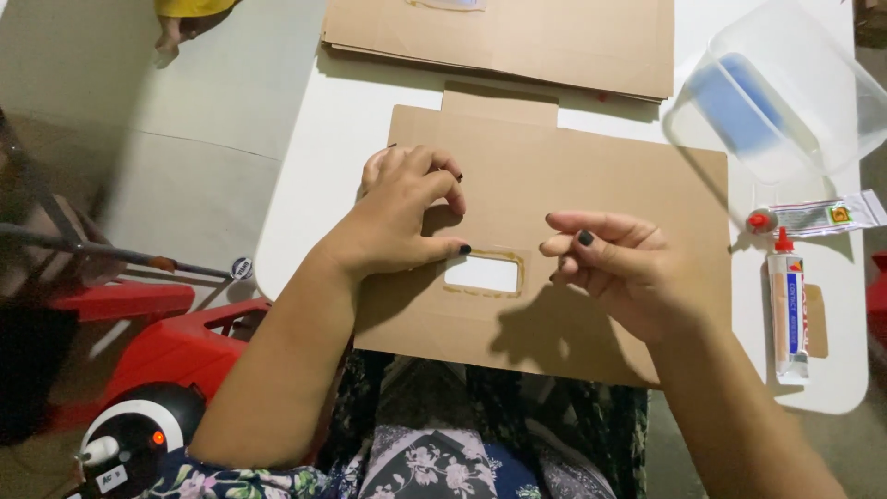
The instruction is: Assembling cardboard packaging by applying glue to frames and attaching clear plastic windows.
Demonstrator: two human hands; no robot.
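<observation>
Left hand (407,217) is pressing, fingers curled, on a cardboard sheet (591,176) lying long-axis nine-to-three, overhanging the table (323,166) edge at six o'clock, while the right hand (614,268) is hovering pinched, holding nothing visible.

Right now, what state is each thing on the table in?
Cardboard sheet: flat, window cut out, glue around the opening.
Left hand: pressing the sheet.
Right hand: fingers pinched, above the sheet.
Glue bottle: lying down, capped.
Plastic container: open.
</observation>
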